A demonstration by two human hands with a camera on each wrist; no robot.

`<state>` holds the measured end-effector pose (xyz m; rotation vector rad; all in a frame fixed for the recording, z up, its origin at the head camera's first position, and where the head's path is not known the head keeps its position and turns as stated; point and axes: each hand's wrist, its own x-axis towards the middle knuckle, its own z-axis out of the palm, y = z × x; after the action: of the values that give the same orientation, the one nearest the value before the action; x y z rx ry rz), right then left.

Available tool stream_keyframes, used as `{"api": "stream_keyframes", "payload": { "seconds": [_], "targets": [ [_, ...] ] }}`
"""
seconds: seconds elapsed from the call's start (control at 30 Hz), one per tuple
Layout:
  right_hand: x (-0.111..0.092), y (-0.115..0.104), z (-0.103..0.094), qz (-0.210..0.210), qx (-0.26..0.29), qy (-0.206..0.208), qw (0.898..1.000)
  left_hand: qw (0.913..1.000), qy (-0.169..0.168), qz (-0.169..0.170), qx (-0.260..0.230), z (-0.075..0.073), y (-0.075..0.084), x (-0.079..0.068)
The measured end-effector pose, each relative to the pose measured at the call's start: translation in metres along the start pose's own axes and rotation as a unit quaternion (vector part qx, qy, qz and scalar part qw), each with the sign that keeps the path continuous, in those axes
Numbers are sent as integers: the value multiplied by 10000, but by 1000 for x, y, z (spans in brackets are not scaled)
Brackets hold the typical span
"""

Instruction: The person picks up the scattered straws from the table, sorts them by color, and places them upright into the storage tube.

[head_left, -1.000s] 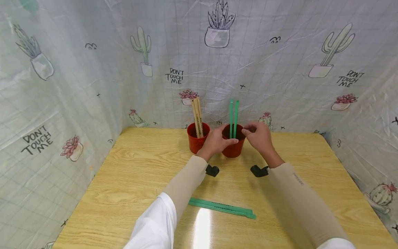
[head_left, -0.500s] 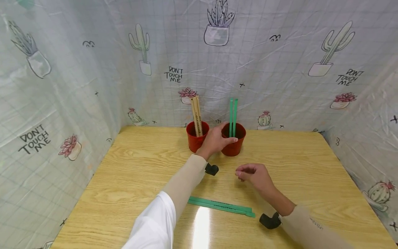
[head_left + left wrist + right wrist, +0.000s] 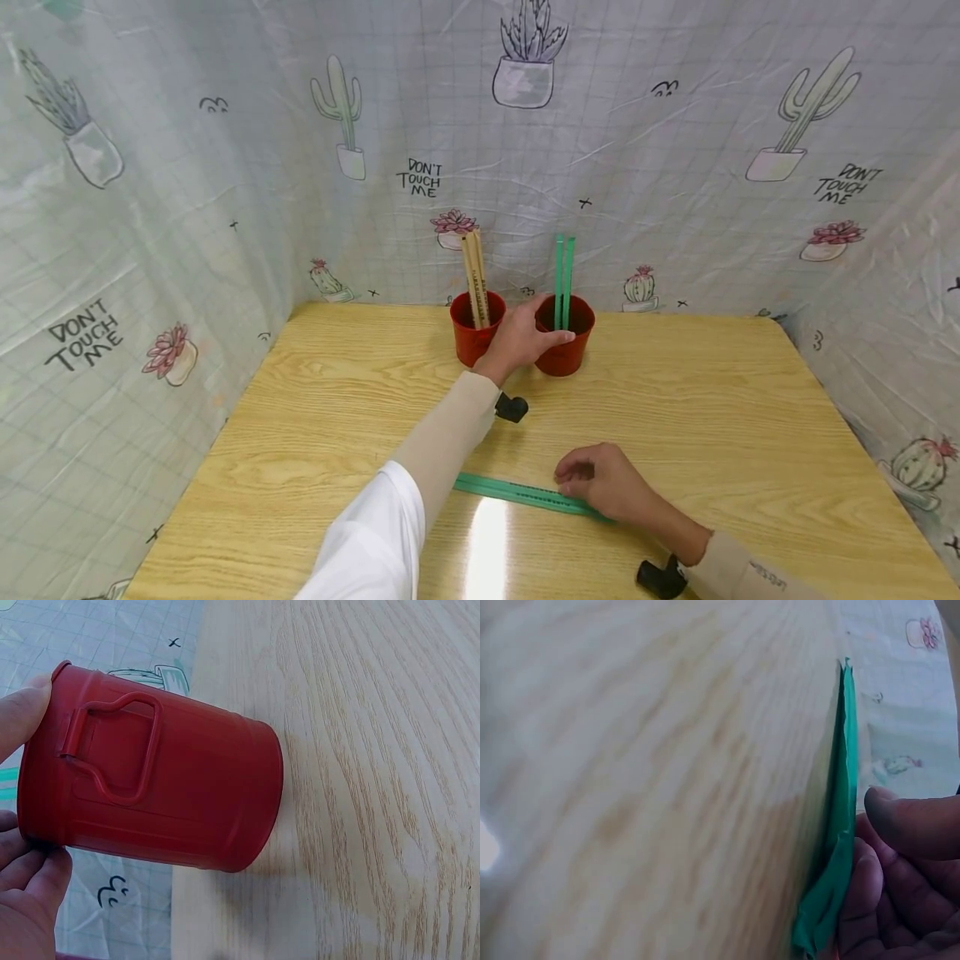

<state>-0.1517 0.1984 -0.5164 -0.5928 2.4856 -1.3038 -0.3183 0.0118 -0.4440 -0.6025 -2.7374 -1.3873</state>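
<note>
With its thumb and fingers spread round the rim, my left hand (image 3: 517,340) holds a small red bucket (image 3: 562,360) at the back of the table; its wire handle (image 3: 154,750) shows in the left wrist view. Two slim green packets (image 3: 567,279) stand up inside this bucket. Nearer the front, more slim green printed packets (image 3: 495,486) lie flat, side by side. Over their right end is my right hand (image 3: 611,485), fingers loosely bent and thumb apart. In the right wrist view its fingers are right beside the green packets (image 3: 845,772); whether they touch is unclear.
A second red bucket (image 3: 468,343) stands just left of the held one, with several tan printed sticks (image 3: 476,279) upright in it. Behind the wooden table (image 3: 337,417) hangs a cactus-print cloth (image 3: 637,167), which also closes off both sides. Black wrist cameras (image 3: 513,408) are worn on the forearms.
My right hand has left the right bucket's rim and come forward and down to the green packets lying on the table. The left hand keeps its hold on the bucket.
</note>
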Motion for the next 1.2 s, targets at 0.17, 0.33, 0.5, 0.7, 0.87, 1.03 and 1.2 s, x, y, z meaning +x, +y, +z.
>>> {"api": "stream_keyframes", "payload": {
  "seconds": [0.17,0.33,0.5,0.7,0.87,1.03,1.2],
  "targets": [
    [0,-1,4,-97,-109,-69,9999,10000,4,-25,13,0,-1,0],
    [0,-5,6,-127,-397,-120,9991,10000,-9,-48,-22,0,-1,0],
    [-1,-9,6,-210,-840,-364,9956,10000,-14,-19,21,0,-1,0],
    [-2,-14,5,-602,-1541,-627,9842,10000,-19,-15,13,0,-1,0],
    [-1,-17,4,-741,-2044,-939,9715,10000,-46,-26,35,1,-2,0],
    [-3,-10,-6,-951,-1924,-1221,9690,9999,-53,-34,93,2,-2,0],
    [-6,0,-20,-1363,-1501,-1164,9723,9999,-12,-24,100,0,-2,0]
  ]
}}
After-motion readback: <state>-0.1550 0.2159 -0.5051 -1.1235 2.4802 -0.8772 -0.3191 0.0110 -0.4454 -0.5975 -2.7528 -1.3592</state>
